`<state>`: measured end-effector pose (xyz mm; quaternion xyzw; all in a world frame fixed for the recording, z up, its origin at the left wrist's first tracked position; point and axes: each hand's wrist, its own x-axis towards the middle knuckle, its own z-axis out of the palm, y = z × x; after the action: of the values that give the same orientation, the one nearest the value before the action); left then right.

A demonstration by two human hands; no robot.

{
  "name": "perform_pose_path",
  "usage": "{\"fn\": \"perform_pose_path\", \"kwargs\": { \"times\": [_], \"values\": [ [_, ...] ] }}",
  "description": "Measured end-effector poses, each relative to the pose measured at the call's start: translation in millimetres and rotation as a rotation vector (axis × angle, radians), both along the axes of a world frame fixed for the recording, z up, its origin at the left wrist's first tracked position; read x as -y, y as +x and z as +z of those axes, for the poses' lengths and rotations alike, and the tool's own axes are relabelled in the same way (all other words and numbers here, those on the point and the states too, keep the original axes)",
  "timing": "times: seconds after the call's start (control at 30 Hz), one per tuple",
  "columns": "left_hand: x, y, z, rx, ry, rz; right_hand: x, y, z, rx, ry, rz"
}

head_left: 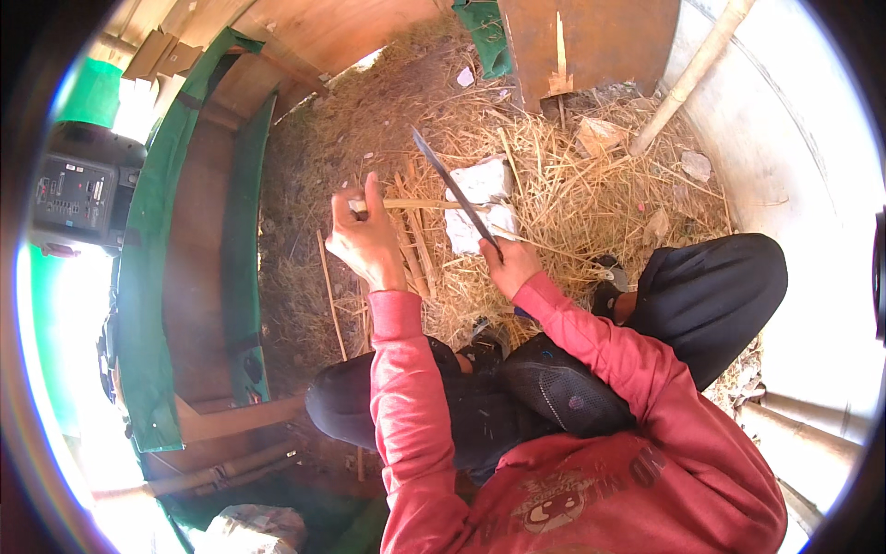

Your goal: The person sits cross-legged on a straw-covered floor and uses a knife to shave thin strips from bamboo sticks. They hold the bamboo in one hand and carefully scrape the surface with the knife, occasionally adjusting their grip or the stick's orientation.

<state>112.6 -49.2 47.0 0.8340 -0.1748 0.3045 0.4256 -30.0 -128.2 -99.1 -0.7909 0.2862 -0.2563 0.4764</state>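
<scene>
My left hand (365, 235) is closed around one end of a pale bamboo stick (420, 204), with the thumb pointing up. The stick runs rightward over a white block (480, 180). In my right hand (510, 268) is a machete (449, 185), its handle mostly hidden by the fingers. The long dark blade slants up and to the left, crossing in front of the stick's right end; whether the two touch I cannot tell. A second white piece (461, 231) lies just below the block. Several split bamboo pieces (413, 245) lie on the ground between my hands.
Straw and shavings (572, 185) cover the ground around the blocks. My crossed legs (406, 402) are close below my hands. A green-edged wooden frame (152, 305) stands at left, beside a black speaker-like box (78, 198). A bamboo pole (692, 74) leans at the right wall.
</scene>
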Motion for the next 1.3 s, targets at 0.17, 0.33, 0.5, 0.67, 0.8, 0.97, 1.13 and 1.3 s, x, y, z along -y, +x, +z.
{"fn": "perform_pose_path", "kwargs": {
  "times": [0.17,0.33,0.5,0.67,0.8,0.97,1.13,1.3],
  "values": [
    [-4,-7,16,0.065,0.208,0.102,-12,-7,31,0.233,-0.063,0.048],
    [-5,2,7,0.131,0.227,0.056,-16,-2,15,-0.106,-0.184,0.060],
    [-10,-1,9,0.117,0.223,-0.027,-16,-8,43,0.010,-0.213,0.042],
    [5,-7,8,0.178,0.219,-0.075,8,8,-35,-0.504,-0.360,0.185],
    [1,-4,14,0.178,0.243,-0.094,28,-7,-31,-0.393,-0.227,-0.025],
    [1,-1,7,0.197,0.196,-0.140,0,-9,60,0.046,-0.092,0.050],
    [-2,-5,5,0.110,0.197,-0.052,-2,-12,35,-0.187,-0.183,0.079],
    [-5,-1,2,0.171,0.217,-0.063,-18,-2,43,0.082,-0.210,0.018]
  ]
}}
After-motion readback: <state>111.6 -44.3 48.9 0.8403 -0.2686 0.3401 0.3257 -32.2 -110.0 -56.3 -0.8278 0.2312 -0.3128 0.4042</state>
